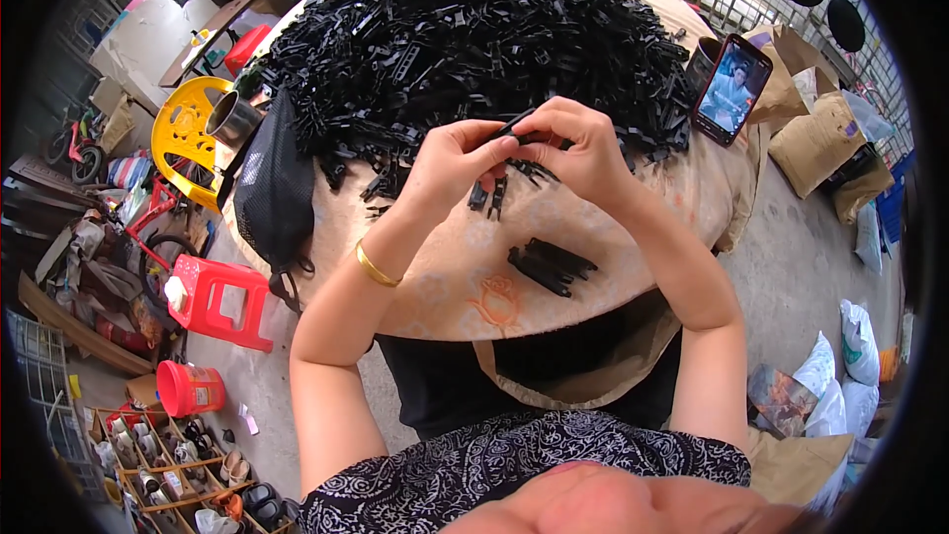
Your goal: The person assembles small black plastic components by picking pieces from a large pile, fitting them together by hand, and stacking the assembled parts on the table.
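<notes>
Both hands meet over the near edge of a large heap of black plastic parts [474, 30] on a round, cloth-covered table [425, 287]. My left hand [463, 160] pinches one end of a small black plastic part [514, 125]. At its other end the fingers of my right hand [573, 150] are closed on it. Its exact shape is mostly covered by the fingers. Just below the hands lie a few loose black pieces [486, 198]. Nearer to me rests a small neat bundle of long black parts [552, 265].
A lit phone [732, 91] leans upright at the table's right, beside a metal cup [704, 61]. At the left edge sits a black mesh bag [275, 188]. An open brown bag [583, 398] hangs below the near edge. A red stool [222, 305] and yellow chair [188, 138] stand left.
</notes>
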A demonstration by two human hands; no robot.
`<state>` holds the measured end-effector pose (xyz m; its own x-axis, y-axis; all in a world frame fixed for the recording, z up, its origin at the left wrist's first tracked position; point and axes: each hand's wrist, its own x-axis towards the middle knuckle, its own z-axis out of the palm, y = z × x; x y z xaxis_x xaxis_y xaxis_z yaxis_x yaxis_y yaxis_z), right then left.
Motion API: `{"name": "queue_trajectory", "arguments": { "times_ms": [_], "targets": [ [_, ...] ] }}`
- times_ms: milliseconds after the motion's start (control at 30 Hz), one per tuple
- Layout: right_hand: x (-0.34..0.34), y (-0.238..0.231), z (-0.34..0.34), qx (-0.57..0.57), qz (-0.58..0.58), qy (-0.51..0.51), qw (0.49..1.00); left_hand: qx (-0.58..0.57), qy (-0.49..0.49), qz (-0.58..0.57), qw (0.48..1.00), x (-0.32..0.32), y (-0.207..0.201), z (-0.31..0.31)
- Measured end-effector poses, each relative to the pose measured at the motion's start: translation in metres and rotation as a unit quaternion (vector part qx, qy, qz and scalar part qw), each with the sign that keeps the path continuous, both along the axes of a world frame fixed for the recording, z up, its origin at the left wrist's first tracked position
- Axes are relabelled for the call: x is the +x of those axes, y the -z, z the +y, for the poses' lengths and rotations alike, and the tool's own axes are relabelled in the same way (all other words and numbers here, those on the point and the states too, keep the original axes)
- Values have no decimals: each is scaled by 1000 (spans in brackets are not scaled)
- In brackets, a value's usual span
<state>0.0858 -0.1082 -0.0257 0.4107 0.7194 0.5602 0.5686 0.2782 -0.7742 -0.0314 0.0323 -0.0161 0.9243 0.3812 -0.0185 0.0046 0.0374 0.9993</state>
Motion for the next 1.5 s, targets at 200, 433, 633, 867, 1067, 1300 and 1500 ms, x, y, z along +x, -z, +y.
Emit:
{"name": "queue_trajectory", "arguments": {
  "times_ms": [200,433,633,867,1067,1300,1500],
  "targets": [
    [3,-6,0,28,-217,87,972,166,14,10,986,-6,-5,6],
    [11,-1,-3,-92,-32,-49,994,367,-5,-43,929,-12,-11,3],
    [8,-8,-7,-79,-104,-13,991,459,-20,-104,882,-12,-13,-1],
    [12,-6,-7,-113,-38,-51,992,297,91,-11,950,-8,-6,16],
    [19,-5,-16,-227,-200,-205,931,490,53,218,843,-17,-30,20],
    [-6,12,2,-134,-258,-64,955,544,23,185,818,-13,-3,5],
    [-17,18,5,-231,-309,36,922,516,-54,125,846,-12,-4,1]
  ]
}}
